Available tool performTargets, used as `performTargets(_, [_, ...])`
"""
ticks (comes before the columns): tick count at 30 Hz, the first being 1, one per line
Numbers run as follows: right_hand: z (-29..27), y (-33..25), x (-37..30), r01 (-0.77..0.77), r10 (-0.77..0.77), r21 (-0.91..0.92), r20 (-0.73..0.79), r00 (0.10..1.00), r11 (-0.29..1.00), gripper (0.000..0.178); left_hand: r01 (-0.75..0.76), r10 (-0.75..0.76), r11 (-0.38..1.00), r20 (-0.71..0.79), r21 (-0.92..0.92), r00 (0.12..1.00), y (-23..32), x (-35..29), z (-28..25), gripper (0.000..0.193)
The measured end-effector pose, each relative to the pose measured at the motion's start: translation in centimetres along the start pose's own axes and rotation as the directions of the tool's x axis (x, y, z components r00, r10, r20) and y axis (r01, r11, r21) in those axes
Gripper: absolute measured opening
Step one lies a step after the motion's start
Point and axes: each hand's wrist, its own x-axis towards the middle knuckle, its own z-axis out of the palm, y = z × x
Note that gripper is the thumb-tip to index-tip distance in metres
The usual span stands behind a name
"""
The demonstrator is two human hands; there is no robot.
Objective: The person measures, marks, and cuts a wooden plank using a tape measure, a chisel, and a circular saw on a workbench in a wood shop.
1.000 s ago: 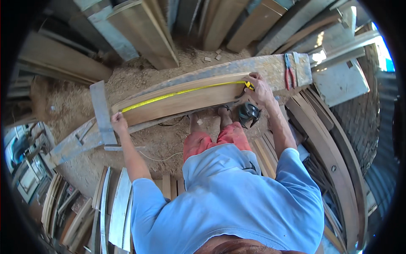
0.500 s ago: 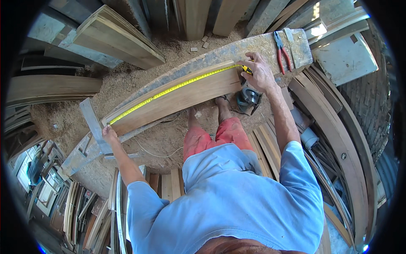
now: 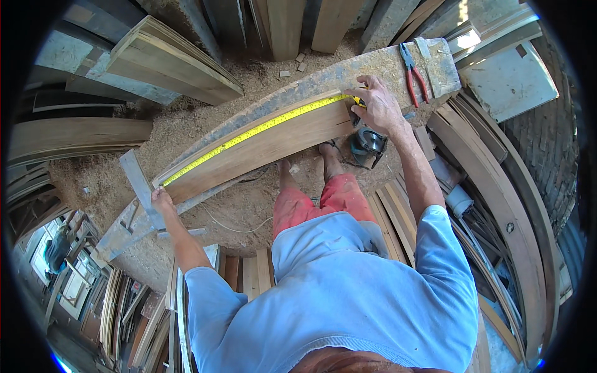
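A yellow tape measure blade (image 3: 249, 131) is stretched lengthwise over a wooden board (image 3: 267, 148), which lies on a long, dusty bench plank (image 3: 348, 73). At the board's left end, my left hand (image 3: 163, 200) pinches the blade's tip against the edge. My right hand (image 3: 380, 109) is closed around the tape case at the other end, and its fingers cover most of the case. Close to my left hand, a flat pale T-shaped piece (image 3: 138, 180) lies across the bench.
Red-handled pliers (image 3: 410, 82) lie at the bench's right end. Below my right hand, a dark power tool (image 3: 367, 144) sits by my feet. Stacked boards (image 3: 171, 65) lean at the far left, and long planks (image 3: 485, 174) curve along the right. Sawdust covers the ground.
Both hands keep their hold on the tape at the board's two ends. The view has shifted slightly, and the blade looks a little wider and flatter toward me.
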Motion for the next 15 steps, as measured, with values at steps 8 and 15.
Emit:
performTargets(8, [0.2,0.2,-0.1,-0.014,0.013,0.012,0.029,0.999,1.000,0.051,0.029,-0.029,0.999,0.006,0.012,1.000,2.0,-2.2,1.1,0.011])
performTargets(15, [0.5,0.5,0.0,0.009,-0.010,0.016,0.020,1.000,1.000,0.052,0.043,-0.043,0.998,0.010,-0.038,0.999,0.8,-1.0,0.4,0.013])
